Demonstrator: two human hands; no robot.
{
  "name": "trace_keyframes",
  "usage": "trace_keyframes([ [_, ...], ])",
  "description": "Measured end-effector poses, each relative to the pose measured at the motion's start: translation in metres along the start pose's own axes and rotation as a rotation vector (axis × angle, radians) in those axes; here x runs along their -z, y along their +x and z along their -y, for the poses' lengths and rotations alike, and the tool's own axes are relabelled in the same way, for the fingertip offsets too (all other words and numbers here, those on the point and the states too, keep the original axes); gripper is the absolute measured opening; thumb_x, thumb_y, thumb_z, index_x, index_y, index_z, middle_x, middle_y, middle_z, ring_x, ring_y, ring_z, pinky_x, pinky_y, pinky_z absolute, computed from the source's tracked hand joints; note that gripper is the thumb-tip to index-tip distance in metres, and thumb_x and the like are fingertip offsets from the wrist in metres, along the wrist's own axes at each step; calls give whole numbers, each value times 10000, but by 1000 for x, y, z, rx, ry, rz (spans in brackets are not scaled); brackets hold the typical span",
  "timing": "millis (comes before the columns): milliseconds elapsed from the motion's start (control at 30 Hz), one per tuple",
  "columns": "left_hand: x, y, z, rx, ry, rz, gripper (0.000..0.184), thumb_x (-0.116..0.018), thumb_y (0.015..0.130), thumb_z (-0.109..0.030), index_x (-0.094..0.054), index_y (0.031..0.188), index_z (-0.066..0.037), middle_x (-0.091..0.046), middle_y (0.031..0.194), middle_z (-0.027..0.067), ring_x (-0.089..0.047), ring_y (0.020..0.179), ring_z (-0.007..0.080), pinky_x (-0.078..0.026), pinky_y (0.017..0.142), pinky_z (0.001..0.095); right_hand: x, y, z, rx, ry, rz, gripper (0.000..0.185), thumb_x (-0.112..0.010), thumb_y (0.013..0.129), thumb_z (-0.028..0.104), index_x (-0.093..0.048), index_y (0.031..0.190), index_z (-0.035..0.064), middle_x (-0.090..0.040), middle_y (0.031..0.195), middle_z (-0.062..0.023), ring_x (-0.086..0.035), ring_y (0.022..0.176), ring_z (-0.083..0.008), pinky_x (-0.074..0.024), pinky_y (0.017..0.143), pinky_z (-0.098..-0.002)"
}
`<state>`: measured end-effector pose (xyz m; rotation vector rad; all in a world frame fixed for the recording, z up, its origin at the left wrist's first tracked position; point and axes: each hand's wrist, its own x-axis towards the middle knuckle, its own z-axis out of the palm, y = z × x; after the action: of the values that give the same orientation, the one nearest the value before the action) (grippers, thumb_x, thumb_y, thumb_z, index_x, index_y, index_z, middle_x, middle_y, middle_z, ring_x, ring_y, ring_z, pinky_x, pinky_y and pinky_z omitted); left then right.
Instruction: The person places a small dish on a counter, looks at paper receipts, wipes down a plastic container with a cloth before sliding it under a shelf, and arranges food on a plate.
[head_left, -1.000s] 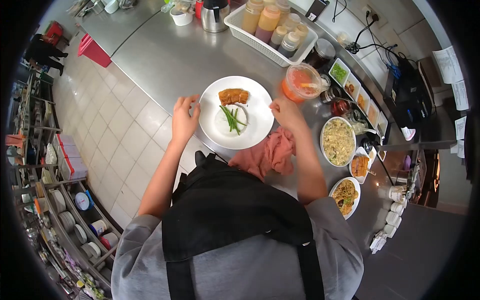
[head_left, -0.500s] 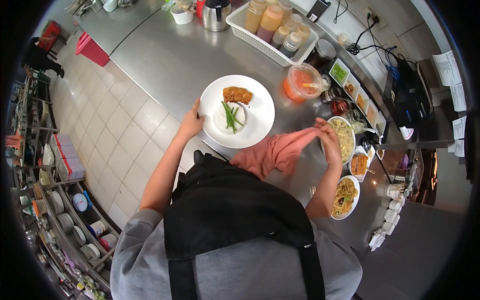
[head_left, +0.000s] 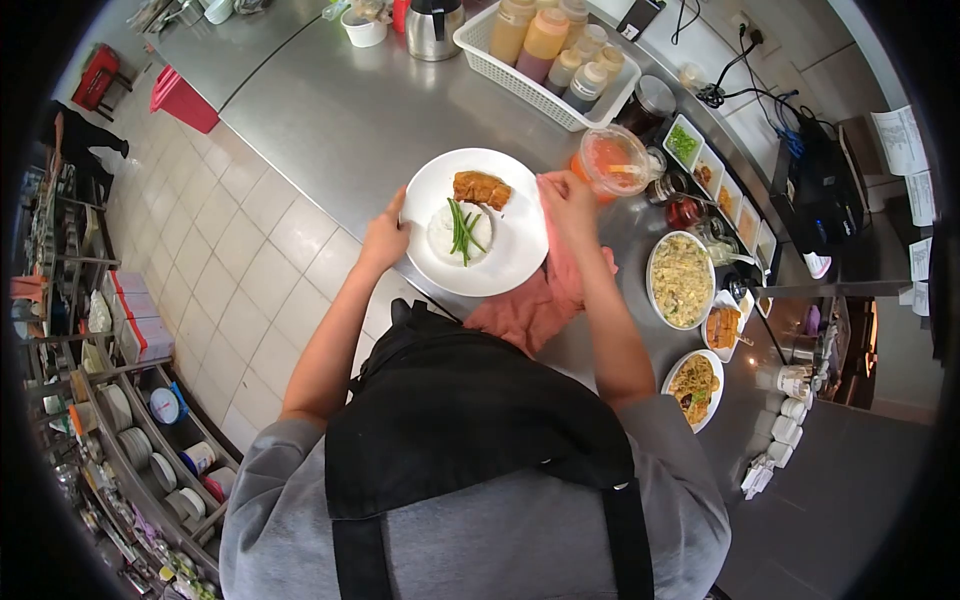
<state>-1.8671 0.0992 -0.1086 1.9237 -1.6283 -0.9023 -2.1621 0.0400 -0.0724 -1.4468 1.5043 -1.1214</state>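
Note:
A white plate sits over the steel counter near its edge. On it are a mound of white rice, green beans laid across the rice, and a browned piece of meat or fish. My left hand grips the plate's left rim, thumb on top. My right hand is closed on a pink cloth and presses it to the plate's right rim. The rest of the cloth drapes down onto the counter below the plate.
Right of my arm stand a bowl of pale food, a noodle dish and a fried item. Beyond my right hand are a tub of orange-red liquid and a white basket of sauce bottles. A person is far left.
My right hand has moved left with the cloth, from beside the bowl of pale food to the plate's right rim. My left hand stays on the plate.

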Motion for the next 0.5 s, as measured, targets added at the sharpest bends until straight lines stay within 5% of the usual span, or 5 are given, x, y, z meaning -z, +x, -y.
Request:
trace_keyframes([
  [67, 4, -3, -7, 17, -3, 12, 666, -539, 812, -62, -335, 1443, -131, -646, 887, 274, -638, 836, 421, -494, 801, 472, -12, 4, -10, 7, -12, -8, 100, -698, 824, 152, -685, 828, 53, -601, 761, -12, -544, 727, -110, -417, 670, -269],
  [133, 5, -5, -8, 35, -7, 20, 663, -536, 817, -63, -332, 1444, -130, -647, 872, 270, -640, 820, 420, -493, 795, 474, -20, 5, -22, 511, -791, -120, 79, -724, 763, 175, -697, 801, 111, -574, 855, -19, -526, 876, -190, -392, 785, -361],
  [167, 3, -6, -6, 25, -28, 4, 658, -532, 824, -67, -329, 1446, -135, -646, 859, 268, -640, 810, 418, -493, 788, 473, -22, 1, -26, 445, -762, -76, 77, -727, 724, 204, -705, 780, 157, -539, 923, 5, -473, 971, -233, -342, 843, -430],
  [367, -2, -10, -8, 73, -53, -17, 649, -519, 841, -74, -319, 1452, -164, -641, 826, 265, -641, 791, 411, -493, 775, 469, -29, -33, -42, 623, -972, -33, 161, -608, 827, 193, -732, 929, 178, -551, 929, -20, -505, 962, -212, -353, 814, -408],
  [500, 0, -10, -9, 52, -52, -25, 646, -516, 843, -74, -320, 1451, -168, -640, 806, 258, -641, 781, 408, -492, 762, 469, -36, -39, -46, 498, -950, 68, 210, -566, 854, 186, -727, 988, 175, -555, 926, -30, -514, 972, -211, -357, 825, -407],
])
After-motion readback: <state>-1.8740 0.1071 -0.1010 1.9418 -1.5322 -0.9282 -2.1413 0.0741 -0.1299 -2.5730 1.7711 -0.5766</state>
